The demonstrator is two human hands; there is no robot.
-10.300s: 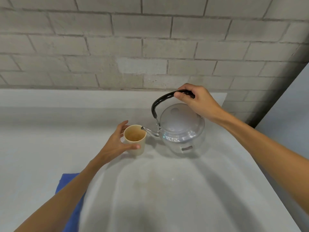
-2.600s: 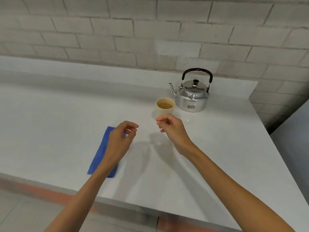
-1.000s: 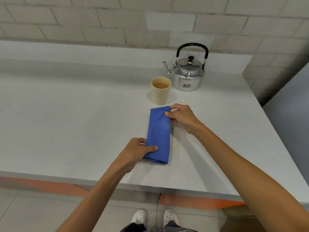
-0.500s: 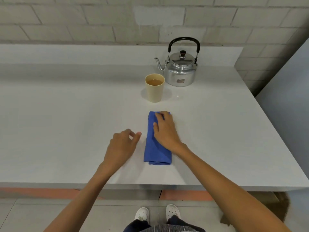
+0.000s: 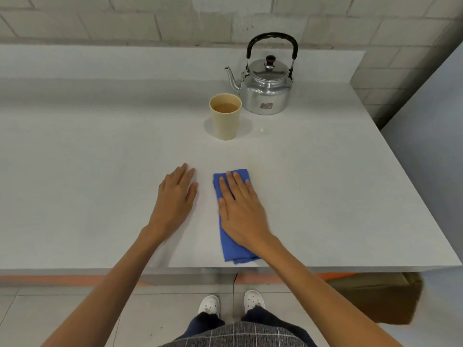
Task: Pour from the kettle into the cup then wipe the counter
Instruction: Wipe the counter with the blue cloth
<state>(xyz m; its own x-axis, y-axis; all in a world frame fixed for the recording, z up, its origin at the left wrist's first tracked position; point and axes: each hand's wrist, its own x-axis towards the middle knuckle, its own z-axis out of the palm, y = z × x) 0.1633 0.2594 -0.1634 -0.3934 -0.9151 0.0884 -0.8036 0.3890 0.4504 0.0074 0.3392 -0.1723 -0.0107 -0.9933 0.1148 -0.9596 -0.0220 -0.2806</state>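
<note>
A silver kettle (image 5: pixel 266 90) with a black handle stands upright at the back of the white counter (image 5: pixel 100 159), spout to the left. Just in front of it stands a beige cup (image 5: pixel 225 121) holding brownish liquid. A folded blue cloth (image 5: pixel 234 251) lies near the counter's front edge. My right hand (image 5: pixel 241 209) presses flat on the cloth, fingers spread, covering its middle. My left hand (image 5: pixel 176 196) rests flat on the bare counter just left of the cloth, holding nothing.
A brick wall and a low white backsplash (image 5: pixel 125 61) run behind the counter. A grey panel (image 5: pixel 431 146) borders the counter's right side. A brown box (image 5: pixel 375 296) sits on the floor under the right end. My shoes (image 5: pixel 231 303) show below the front edge.
My left hand has flattened onto the counter beside the cloth. My right hand has spread flat on the cloth, which now lies closer to the front edge.
</note>
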